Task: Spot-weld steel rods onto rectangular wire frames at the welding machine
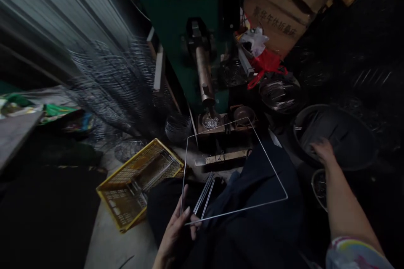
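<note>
My left hand [181,226], low in the middle, is closed on one corner of a thin rectangular wire frame [236,211]. The frame spreads over my dark-clothed lap and up toward the machine. Several short metal rods [204,197] stick up beside the same hand's fingers; whether it grips them too I cannot make out. Out to the right, my right hand [324,150] is at the near left rim of a wide dark basin [334,130]. Its fingers are blurred, and what they touch is hidden in the dark.
A green machine [170,42] with a metal cylinder [204,73] stands ahead. To its left are stacked wire racks [104,80]. A yellow crate [105,195] holding rods sits at my left. Another basin of wire pieces [280,94] and cardboard boxes [274,17] lie at the right back.
</note>
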### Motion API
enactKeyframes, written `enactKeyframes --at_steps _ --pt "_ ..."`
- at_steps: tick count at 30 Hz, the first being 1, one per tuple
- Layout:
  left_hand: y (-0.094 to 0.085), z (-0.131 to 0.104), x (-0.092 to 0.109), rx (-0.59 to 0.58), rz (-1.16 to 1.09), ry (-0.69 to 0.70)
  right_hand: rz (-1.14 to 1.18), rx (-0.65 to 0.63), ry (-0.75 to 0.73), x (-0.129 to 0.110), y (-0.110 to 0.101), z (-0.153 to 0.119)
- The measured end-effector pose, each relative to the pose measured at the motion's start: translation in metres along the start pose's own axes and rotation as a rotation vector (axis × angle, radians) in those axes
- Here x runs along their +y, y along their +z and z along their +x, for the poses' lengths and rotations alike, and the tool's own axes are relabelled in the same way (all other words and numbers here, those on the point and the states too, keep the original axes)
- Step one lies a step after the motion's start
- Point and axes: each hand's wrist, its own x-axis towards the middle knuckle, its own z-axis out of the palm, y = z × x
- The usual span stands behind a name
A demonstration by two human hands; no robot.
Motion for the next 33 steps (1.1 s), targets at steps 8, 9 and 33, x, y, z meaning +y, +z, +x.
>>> enactKeyframes --at_steps 8,9,33 --pt "-0.004 0.007 0.010 -0.097 0.045 0.043 0.182 -0.169 -0.187 -0.093 -0.008 -0.150" --pt "-0.004 0.007 0.010 -0.093 0.047 0.047 0.179 -0.227 -0.247 -0.102 -0.001 -0.166" --pt "0.004 0.004 0.007 -0.089 0.077 0.021 -0.111 -0.435 -0.635 -0.113 0.074 -0.215"
